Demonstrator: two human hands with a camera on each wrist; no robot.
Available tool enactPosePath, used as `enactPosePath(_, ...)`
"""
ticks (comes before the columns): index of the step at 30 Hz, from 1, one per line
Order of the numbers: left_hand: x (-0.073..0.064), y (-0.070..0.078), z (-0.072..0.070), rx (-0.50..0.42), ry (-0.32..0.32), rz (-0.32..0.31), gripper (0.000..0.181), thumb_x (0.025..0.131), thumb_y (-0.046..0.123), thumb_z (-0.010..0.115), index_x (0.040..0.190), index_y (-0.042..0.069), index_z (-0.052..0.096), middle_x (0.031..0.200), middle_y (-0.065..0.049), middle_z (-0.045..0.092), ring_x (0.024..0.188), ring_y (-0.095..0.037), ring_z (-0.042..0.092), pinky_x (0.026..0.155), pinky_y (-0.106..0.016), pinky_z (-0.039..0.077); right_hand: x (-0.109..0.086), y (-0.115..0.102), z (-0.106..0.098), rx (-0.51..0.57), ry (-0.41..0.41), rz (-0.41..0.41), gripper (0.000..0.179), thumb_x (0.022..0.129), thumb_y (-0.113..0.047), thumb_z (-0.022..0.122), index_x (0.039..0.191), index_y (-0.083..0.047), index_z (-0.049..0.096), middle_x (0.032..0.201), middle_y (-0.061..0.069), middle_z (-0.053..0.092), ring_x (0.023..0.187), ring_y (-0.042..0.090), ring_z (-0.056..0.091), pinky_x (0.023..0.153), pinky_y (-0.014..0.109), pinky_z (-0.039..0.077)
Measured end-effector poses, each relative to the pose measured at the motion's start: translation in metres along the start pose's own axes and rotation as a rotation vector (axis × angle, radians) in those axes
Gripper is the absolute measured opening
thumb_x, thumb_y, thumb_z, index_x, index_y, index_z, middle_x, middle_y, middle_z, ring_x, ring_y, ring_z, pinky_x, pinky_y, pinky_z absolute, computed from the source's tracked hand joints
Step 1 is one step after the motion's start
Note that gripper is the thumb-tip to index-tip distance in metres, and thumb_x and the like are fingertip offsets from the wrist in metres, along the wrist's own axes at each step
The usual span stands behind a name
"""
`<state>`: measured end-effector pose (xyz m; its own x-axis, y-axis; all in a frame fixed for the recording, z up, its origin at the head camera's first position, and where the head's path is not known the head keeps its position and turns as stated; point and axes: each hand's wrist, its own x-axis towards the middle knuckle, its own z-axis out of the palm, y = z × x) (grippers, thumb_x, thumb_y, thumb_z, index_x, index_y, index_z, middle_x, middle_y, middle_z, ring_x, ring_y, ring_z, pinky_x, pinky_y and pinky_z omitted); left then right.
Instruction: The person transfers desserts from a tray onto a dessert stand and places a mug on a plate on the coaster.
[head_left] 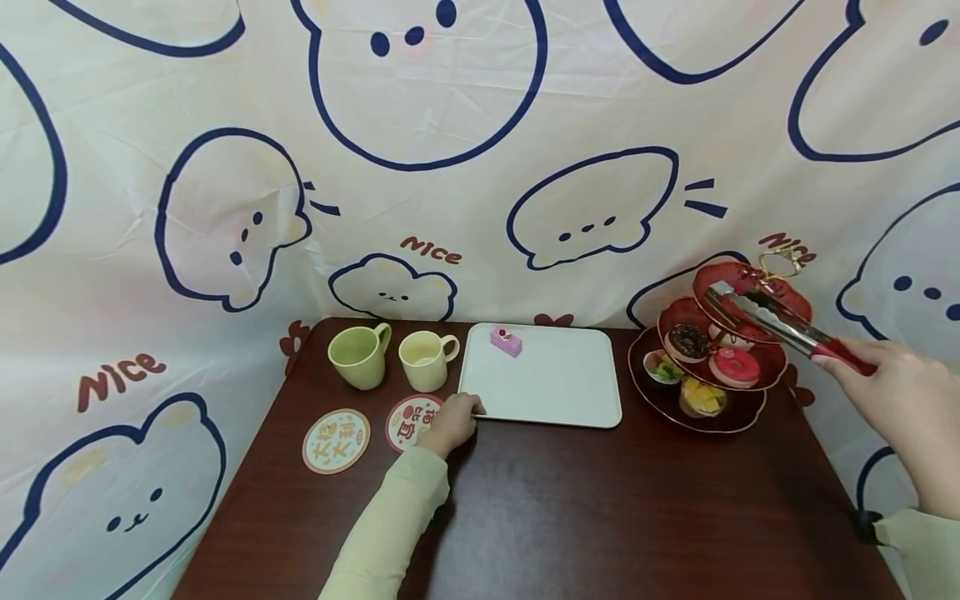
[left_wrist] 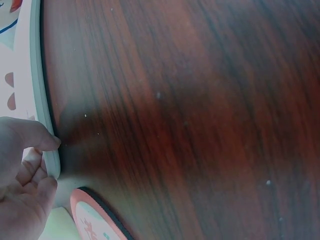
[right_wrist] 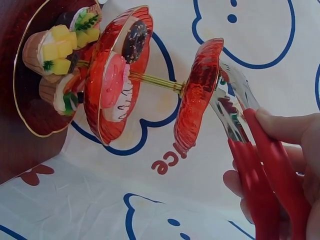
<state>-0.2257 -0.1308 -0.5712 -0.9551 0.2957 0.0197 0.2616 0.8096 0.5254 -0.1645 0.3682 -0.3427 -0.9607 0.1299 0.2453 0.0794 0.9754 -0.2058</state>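
Observation:
My left hand (head_left: 452, 423) pinches the near left corner of a white rectangular tray (head_left: 555, 379). A small purple cake slice (head_left: 506, 342) sits on the tray near its far edge. In my right hand (head_left: 892, 383) I hold metal tongs (right_wrist: 270, 170) with red handles. Their tips are at the top tier (right_wrist: 200, 95) of a red three-tier stand. Whether they grip anything there I cannot tell. The middle tier bears a chocolate doughnut (right_wrist: 135, 42), a pink doughnut (right_wrist: 114, 80) and a white-iced one. Fruit-topped cupcakes (head_left: 702, 398) stand on the bottom tier.
A green mug (head_left: 358, 358) and a pale yellow mug (head_left: 423, 363) stand left of the tray. Two round coasters lie before them, one cream (head_left: 336, 442), the other red-rimmed (head_left: 408, 421) beside my left hand. A patterned cloth (head_left: 450, 208) hangs behind the dark wooden table (head_left: 600, 508).

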Motion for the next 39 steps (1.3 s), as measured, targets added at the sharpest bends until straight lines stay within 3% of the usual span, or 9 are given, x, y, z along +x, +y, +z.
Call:
enactPosePath(5,0.001,-0.001,0.001,0.003,0.001,0.005,0.024,0.082,-0.016,0.062,0.094,0.001,0.074,0.095,-0.013,0.069,0.095,-0.033,0.068,0.085,-0.045,0.057,-0.004,0.0,-0.001,0.007,0.015,0.015,0.054,0.097,-0.02,0.072,0.132,0.016,0.054,0.108,0.041,0.053,0.079,0.044,0.049,0.048,0.036,0.045)
enactPosePath(13,0.002,-0.001,0.001,0.0,0.005,0.006,0.025,0.082,-0.016,0.062,0.094,0.001,0.074,0.096,-0.014,0.071,0.096,-0.033,0.069,0.085,-0.045,0.058,-0.013,-0.005,-0.006,0.009,0.064,0.027,0.059,0.097,-0.028,0.072,0.133,0.015,0.054,0.114,0.042,0.051,0.086,0.052,0.05,0.062,0.058,0.054)
enactPosePath(17,0.001,-0.001,0.0,0.002,0.009,0.004,0.024,0.082,-0.016,0.062,0.094,0.001,0.074,0.096,-0.014,0.07,0.095,-0.033,0.068,0.085,-0.045,0.057,-0.015,-0.01,-0.008,0.008,0.091,0.012,0.062,0.096,-0.032,0.072,0.132,0.016,0.054,0.113,0.042,0.051,0.086,0.052,0.049,0.059,0.054,0.053)
enactPosePath(23,0.002,-0.001,0.001,0.003,0.007,0.006,0.024,0.082,-0.016,0.062,0.094,0.001,0.074,0.095,-0.013,0.07,0.095,-0.033,0.068,0.085,-0.045,0.057,-0.019,-0.018,-0.012,0.017,0.058,0.005,0.067,0.095,-0.031,0.073,0.138,0.015,0.049,0.113,0.042,0.047,0.089,0.052,0.047,0.059,0.054,0.055)
enactPosePath(27,0.001,-0.002,0.002,0.0,0.005,0.006,0.024,0.082,-0.016,0.062,0.093,0.002,0.074,0.095,-0.013,0.07,0.095,-0.033,0.069,0.085,-0.045,0.057,-0.02,-0.025,-0.009,0.017,0.028,-0.022,0.071,0.094,-0.032,0.075,0.141,0.013,0.047,0.121,0.044,0.044,0.097,0.056,0.046,0.068,0.066,0.056)
enactPosePath(39,0.001,0.0,-0.001,-0.007,-0.02,-0.02,0.024,0.084,-0.015,0.062,0.097,0.002,0.075,0.097,-0.013,0.07,0.097,-0.032,0.068,0.085,-0.044,0.057,-0.023,-0.053,0.014,0.051,0.05,-0.162,0.076,0.09,-0.037,0.077,0.146,0.006,0.049,0.13,0.04,0.048,0.109,0.059,0.052,0.081,0.072,0.047)
